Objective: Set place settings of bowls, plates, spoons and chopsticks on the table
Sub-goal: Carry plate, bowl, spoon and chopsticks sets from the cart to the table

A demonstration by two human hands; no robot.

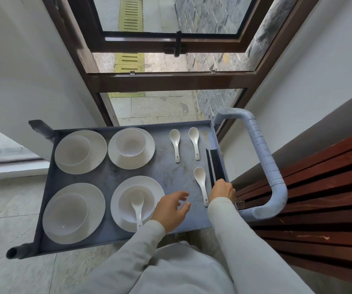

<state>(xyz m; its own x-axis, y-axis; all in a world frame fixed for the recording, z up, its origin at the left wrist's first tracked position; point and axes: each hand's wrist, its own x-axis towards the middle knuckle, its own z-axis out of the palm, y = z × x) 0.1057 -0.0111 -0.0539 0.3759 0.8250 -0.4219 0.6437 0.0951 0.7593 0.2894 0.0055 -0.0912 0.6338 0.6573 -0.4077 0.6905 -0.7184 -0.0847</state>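
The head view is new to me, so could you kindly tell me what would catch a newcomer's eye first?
A grey cart tray fills the middle, its left part carrying four white plates, each bearing a bowl; the near-right bowl holds a spoon. At its right edge the right hand grips black chopsticks beside three loose spoons, while the left hand hovers open above the tray.

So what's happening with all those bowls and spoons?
Someone is getting dishes ready on a grey cart. Four plates sit on it, each with a bowl on top, and the near right bowl has a spoon in it. Three more spoons lie loose. The right hand grips the near ends of the black chopsticks, while the left hand is open beside that plate, holding nothing.
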